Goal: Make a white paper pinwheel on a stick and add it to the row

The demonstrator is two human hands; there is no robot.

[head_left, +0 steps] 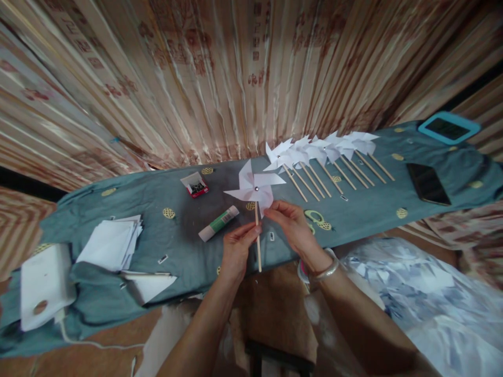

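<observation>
A white paper pinwheel [251,187] with a shiny pin at its centre stands on a thin wooden stick [258,251], held up over the table. The fingers of my left hand [239,248] pinch the stick below the blades. My right hand [293,225] has its thumb and fingertips closed on the lower tip of one blade. Several finished-looking white pinwheels [314,149] lie overlapping in a row at the back right, their sticks pointing toward me. A glue stick [218,223] with a green label lies left of my hands, and a small open red box [194,185] holds dark pins.
White paper sheets [110,242] and a folded piece [151,285] lie left, near a white corded device [46,285]. Green-handled scissors [314,215] sit behind my right wrist. A black phone [428,183] and blue-framed device [449,127] are right. A plastic bag [428,293] bulges below the table.
</observation>
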